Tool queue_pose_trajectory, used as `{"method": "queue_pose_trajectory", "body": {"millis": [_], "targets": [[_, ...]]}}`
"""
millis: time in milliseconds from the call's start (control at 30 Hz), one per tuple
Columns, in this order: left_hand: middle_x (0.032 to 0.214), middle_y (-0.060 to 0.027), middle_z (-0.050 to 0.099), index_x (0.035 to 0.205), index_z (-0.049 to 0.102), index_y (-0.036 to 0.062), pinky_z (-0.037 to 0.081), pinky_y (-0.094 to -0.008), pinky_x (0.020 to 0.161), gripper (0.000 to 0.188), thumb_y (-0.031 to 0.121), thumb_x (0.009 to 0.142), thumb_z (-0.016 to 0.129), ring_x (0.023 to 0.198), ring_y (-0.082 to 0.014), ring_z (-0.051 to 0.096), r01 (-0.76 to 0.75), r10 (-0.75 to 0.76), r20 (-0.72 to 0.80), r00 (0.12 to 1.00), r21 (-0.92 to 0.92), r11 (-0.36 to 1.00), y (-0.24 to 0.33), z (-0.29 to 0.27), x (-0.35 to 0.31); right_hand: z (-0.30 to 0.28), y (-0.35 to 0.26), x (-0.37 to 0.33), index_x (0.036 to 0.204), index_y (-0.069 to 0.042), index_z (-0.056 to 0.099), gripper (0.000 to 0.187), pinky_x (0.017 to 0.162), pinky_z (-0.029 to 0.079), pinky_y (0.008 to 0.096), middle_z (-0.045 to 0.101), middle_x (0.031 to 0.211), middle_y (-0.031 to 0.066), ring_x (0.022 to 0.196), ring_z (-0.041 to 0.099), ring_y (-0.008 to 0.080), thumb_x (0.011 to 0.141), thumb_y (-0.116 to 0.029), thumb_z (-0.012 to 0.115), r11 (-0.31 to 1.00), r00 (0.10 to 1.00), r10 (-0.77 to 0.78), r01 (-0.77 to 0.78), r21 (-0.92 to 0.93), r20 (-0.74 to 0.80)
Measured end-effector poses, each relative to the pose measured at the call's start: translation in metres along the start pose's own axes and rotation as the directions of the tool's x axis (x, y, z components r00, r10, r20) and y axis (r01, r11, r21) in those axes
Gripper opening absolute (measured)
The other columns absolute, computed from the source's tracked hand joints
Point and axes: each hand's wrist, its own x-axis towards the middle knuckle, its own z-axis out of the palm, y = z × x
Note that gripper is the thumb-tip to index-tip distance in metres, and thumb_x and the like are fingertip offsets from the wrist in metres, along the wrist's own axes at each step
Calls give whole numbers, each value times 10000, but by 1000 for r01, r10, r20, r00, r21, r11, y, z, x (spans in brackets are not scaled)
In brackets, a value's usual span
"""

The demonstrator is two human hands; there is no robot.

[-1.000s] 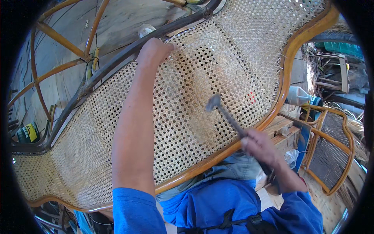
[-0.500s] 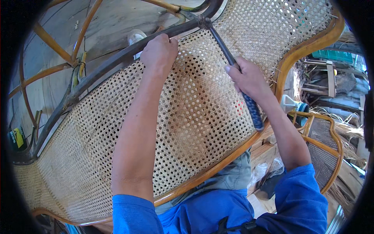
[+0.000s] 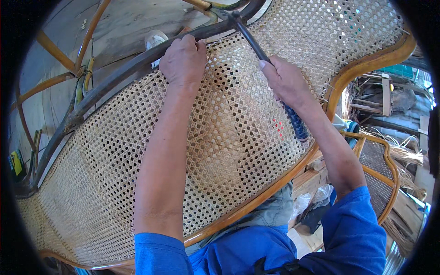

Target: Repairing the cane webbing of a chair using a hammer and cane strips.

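Cane webbing (image 3: 220,151), before the torso (image 3: 250,245), between a glossy curved rail (image 3: 256,203) and a dark rail (image 3: 211,31); already stretched across, amount left along its far edge unclear. Left hand (image 3: 184,60) curled at that edge, anything inside hidden; right hand (image 3: 289,83) wrapped around a hammer (image 3: 250,40), head at the dark rail.

Head-worn fisheye, facing down, close range

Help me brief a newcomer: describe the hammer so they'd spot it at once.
Find the woven cane panel. Over its right half, the right hand grips the hammer, a straight tool slanting toward the dark rail. Its patterned blue-black grip sets it apart from that long curved rail.
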Motion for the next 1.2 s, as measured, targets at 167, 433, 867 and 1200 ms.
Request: {"method": "queue_pose_trajectory", "body": {"millis": [167, 433, 867, 1200], "targets": [[914, -103, 662, 888, 638, 102, 495, -431, 718, 344, 431, 878, 537, 873, -301, 632, 78, -80, 161, 984, 20, 997, 3, -6, 3, 4, -7, 12, 780, -26, 489, 390, 425, 412, 290, 469, 546, 16, 423, 484, 121, 962, -370, 459, 996, 997, 50, -44, -83, 66], [909, -103, 662, 892, 637, 102, 494, -431, 720, 335, 423, 877, 541, 858, -309, 633, 84, -85, 155, 984, 9, 996, 7, -9, 0, 5, -4, 8, 820, 24, 541, 457, 654, 460, 454, 555, 632, 172, 625, 585, 312, 957, -385, 389, 999, 998, 46, -47, 25, 47], [850, -100, 659, 862, 636, 105, 504, -433, 683, 300, 388, 873, 536, 800, -302, 640, 51, -55, 105, 993, 34, 998, 4, -4, 1, 7, -8, 13, 708, -23, 478, 425, 431, 408, 321, 460, 500, 39, 408, 495, 161, 958, -363, 427, 996, 990, -89, 92, 19, -108], [806, -87, 654, 818, 631, 106, 519, -430, 636, 265, 359, 864, 567, 733, -286, 651, -16, 15, 14, 1000, 52, 999, 1, 3, -2, -3, -11, 12, 730, -32, 479, 397, 447, 416, 282, 470, 558, 21, 407, 473, 130, 963, -351, 435, 972, 959, 198, -220, 88, 205]]}}
